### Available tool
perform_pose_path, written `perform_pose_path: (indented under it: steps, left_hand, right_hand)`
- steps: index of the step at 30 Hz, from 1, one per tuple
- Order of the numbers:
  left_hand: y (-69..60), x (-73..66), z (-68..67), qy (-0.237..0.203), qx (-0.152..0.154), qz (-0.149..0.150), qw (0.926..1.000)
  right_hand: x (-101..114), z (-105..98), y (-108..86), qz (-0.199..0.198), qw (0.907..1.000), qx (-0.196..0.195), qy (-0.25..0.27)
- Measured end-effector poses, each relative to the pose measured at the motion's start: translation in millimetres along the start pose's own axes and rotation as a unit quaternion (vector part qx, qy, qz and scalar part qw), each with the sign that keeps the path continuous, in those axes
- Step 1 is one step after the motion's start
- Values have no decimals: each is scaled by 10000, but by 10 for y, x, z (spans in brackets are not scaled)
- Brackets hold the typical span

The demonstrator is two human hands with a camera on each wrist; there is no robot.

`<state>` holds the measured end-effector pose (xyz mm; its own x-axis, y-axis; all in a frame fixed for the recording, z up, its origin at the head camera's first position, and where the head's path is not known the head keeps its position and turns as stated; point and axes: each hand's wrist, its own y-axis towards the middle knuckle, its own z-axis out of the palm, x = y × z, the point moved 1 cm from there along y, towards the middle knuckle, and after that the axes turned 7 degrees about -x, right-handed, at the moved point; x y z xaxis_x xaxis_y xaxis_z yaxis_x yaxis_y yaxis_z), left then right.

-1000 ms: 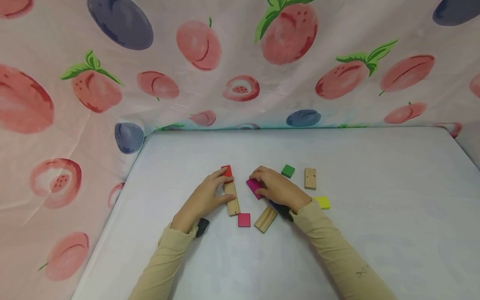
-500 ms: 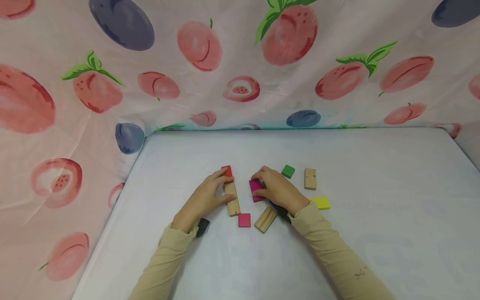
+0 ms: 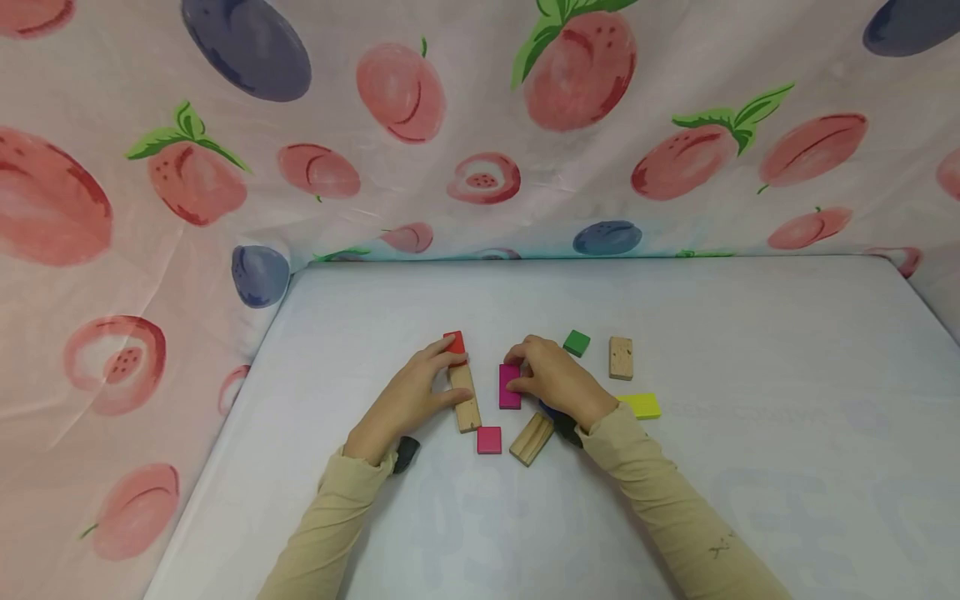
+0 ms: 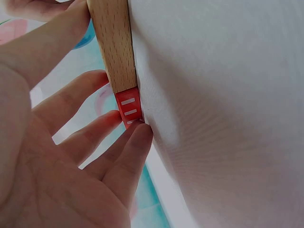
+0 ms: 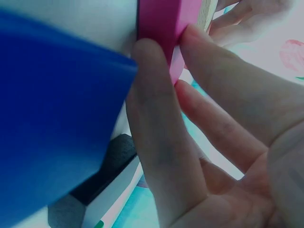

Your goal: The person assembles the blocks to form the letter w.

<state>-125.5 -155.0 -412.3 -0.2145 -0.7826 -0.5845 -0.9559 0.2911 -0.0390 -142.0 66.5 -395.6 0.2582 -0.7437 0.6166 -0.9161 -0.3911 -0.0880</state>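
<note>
Nine o'clock of the right hand [image 3: 564, 380] lies its pinched magenta block [image 3: 508, 399], long axis twelve-to-six; the left hand [image 3: 405, 393], fingers spread, touches the red block [image 3: 457, 343].

A small red rectangular block with white marks [image 4: 128, 105] is touched by the left hand [image 3: 408, 393], set end to end with pale wooden blockwork [image 3: 461, 380] under the thumb, the row angled from 11 to 5 o'clock. At the row's 3 o'clock, apart, a magenta rectangular block [image 3: 509, 399] is pinched by the right hand [image 3: 558, 379], aligned 12 to 6.
</note>
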Motion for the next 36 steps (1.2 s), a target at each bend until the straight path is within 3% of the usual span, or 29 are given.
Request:
perform_pose_path:
  steps: [36]
  left_hand:
    - [-11, -4, -3, 6, -38, 33, 10000]
  right_hand:
    - [102, 21, -83, 355, 9990, 271, -88]
